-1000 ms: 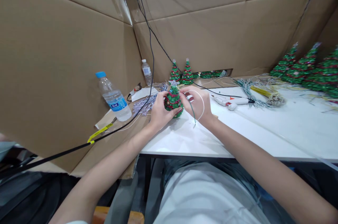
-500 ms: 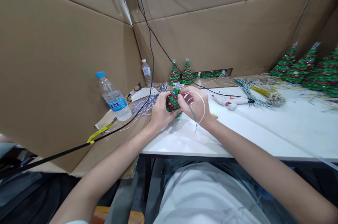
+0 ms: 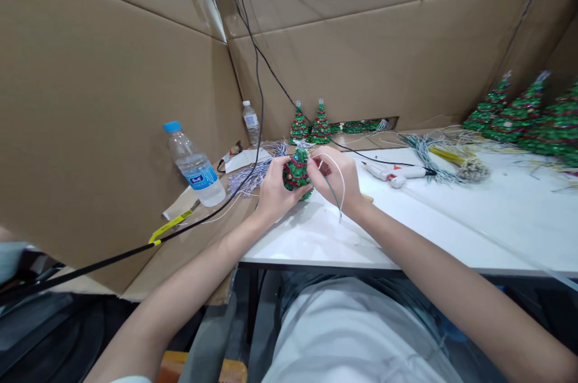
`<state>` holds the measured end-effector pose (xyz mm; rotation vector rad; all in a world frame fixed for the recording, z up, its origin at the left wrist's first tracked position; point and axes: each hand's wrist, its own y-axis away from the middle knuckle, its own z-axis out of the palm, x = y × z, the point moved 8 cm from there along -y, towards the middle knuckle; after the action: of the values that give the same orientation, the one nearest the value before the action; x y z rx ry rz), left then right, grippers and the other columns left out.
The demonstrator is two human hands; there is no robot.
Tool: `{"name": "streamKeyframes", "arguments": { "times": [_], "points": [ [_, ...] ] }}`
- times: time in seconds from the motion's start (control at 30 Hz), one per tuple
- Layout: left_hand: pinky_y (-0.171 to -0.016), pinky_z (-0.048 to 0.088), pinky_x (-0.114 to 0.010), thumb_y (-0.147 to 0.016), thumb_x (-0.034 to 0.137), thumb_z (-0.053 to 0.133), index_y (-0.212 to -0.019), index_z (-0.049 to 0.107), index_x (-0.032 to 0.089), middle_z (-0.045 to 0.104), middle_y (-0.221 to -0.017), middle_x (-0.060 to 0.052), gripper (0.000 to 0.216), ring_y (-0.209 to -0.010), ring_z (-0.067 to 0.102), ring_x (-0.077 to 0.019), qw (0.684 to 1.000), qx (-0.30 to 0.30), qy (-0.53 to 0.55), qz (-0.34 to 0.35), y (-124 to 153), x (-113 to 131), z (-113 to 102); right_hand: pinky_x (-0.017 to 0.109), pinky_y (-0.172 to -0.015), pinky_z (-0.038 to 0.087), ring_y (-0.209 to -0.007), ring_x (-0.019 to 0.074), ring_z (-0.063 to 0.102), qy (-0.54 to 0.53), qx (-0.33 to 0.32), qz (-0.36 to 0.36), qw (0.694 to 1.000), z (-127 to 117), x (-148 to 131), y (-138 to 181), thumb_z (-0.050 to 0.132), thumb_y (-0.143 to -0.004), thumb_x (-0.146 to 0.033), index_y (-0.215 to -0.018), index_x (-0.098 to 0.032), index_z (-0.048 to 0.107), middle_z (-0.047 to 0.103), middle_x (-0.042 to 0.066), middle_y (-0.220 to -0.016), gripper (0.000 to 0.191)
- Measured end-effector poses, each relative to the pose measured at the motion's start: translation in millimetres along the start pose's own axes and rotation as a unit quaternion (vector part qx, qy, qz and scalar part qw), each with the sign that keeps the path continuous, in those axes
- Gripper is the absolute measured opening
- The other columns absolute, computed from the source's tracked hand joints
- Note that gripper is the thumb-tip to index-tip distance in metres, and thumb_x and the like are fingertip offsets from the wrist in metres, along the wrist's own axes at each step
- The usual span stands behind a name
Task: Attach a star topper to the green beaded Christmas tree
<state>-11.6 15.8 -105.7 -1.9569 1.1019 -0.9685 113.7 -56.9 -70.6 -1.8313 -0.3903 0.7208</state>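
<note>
A small green Christmas tree (image 3: 297,173) with red garland and a pale star on top stands upright just above the white tabletop. Around its left side and base wraps my left hand (image 3: 273,189), thumb in front. My right hand (image 3: 338,179) is closed in a pinch at the tree's upper right. From its fingertips a white wire (image 3: 343,181) loops out and down. A green wire (image 3: 333,191) hangs beside it, and the two ends come close together below the hand. What exactly the right fingertips press against is partly hidden.
A glue gun (image 3: 397,172) lies to the right, near bundled wires (image 3: 433,157). Finished-looking trees (image 3: 320,125) stand at the back and far right. Water bottles (image 3: 196,169) and a black cable (image 3: 189,227) are on the left. Cardboard walls (image 3: 361,52) enclose the table (image 3: 433,232).
My right hand has shifted slightly right, its fingertips drawing back from the tree's front. The wire loop moved with it. My left hand keeps its hold on the tree.
</note>
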Motion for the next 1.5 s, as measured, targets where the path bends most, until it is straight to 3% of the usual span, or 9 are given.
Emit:
{"name": "streamKeyframes", "arguments": {
  "times": [0.2, 0.53, 0.77, 1.0, 1.17, 1.37, 1.5],
  "points": [
    [-0.088, 0.051, -0.038, -0.073, 0.038, 0.076, -0.118, 0.045, 0.021, 0.056, -0.112, -0.007, 0.057, -0.104, 0.057, -0.0227, 1.0, 0.0, -0.002, 0.006, 0.3, 0.5, 0.8, 0.024, -0.055, 0.038, -0.057, 0.0111, 0.049, 0.014, 0.03, 0.008, 0.999, -6.1, -3.1, -0.5, 0.053, -0.083, -0.021, -0.069, -0.02, 0.053, 0.061, 0.002, -0.071, 0.014],
    [-0.089, 0.051, -0.038, -0.071, 0.035, 0.078, -0.118, 0.044, 0.023, 0.056, -0.113, -0.007, 0.059, -0.106, 0.057, -0.0235, 1.0, -0.003, -0.003, 0.01, -0.2, 3.0, 0.1, 0.025, -0.056, 0.039, -0.056, 0.0111, 0.05, 0.024, 0.061, 0.004, 0.998, -12.1, -2.7, -1.8, 0.048, -0.09, -0.023, -0.074, -0.02, 0.054, 0.061, 0.002, -0.071, 0.017],
    [-0.09, 0.051, -0.039, -0.071, 0.035, 0.078, -0.118, 0.044, 0.023, 0.056, -0.113, -0.007, 0.059, -0.105, 0.057, -0.0232, 1.0, 0.005, -0.001, 0.007, 0.6, 3.3, -1.0, 0.025, -0.055, 0.037, -0.056, 0.0118, 0.05, 0.033, 0.025, 0.002, 0.999, -5.1, -3.6, -0.4, 0.046, -0.093, -0.025, -0.076, -0.02, 0.054, 0.061, 0.002, -0.071, 0.019],
    [-0.088, 0.051, -0.038, -0.07, 0.034, 0.079, -0.117, 0.045, 0.023, 0.057, -0.112, -0.007, 0.06, -0.104, 0.058, -0.0233, 1.0, 0.002, -0.009, 0.009, -0.1, 5.0, -1.0, 0.026, -0.056, 0.035, -0.057, 0.0121, 0.048, 0.037, 0.047, 0.01, 0.998, -12.4, -3.8, -2.1, 0.047, -0.088, -0.024, -0.069, -0.021, 0.05, 0.055, 0.0, -0.064, 0.019],
    [-0.088, 0.051, -0.037, -0.071, 0.036, 0.078, -0.117, 0.045, 0.022, 0.056, -0.111, -0.007, 0.059, -0.103, 0.058, -0.0226, 1.0, 0.004, -0.008, 0.003, 0.3, 2.5, -0.7, 0.026, -0.057, 0.036, -0.058, 0.0125, 0.049, 0.042, 0.008, 0.005, 0.999, -4.1, -2.7, -2.2, 0.048, -0.087, -0.022, -0.072, -0.021, 0.052, 0.057, 0.001, -0.067, 0.016],
    [-0.088, 0.051, -0.038, -0.069, 0.033, 0.079, -0.117, 0.044, 0.023, 0.056, -0.112, -0.007, 0.061, -0.104, 0.058, -0.0233, 1.0, 0.003, -0.011, 0.006, -0.3, 3.3, -0.5, 0.025, -0.056, 0.037, -0.056, 0.0117, 0.047, 0.033, 0.038, -0.005, 0.999, -9.2, -3.9, -1.1, 0.048, -0.087, -0.024, -0.07, -0.021, 0.049, 0.054, 0.0, -0.064, 0.018],
    [-0.088, 0.051, -0.038, -0.07, 0.036, 0.079, -0.117, 0.045, 0.023, 0.056, -0.11, -0.006, 0.06, -0.103, 0.058, -0.0231, 1.0, 0.004, -0.003, -0.001, -0.2, 1.4, -0.5, 0.024, -0.055, 0.036, -0.056, 0.0112, 0.047, 0.028, 0.017, 0.0, 0.999, -6.5, -4.0, -2.0, 0.048, -0.087, -0.022, -0.07, -0.021, 0.049, 0.055, 0.0, -0.067, 0.017]
  ]
}}
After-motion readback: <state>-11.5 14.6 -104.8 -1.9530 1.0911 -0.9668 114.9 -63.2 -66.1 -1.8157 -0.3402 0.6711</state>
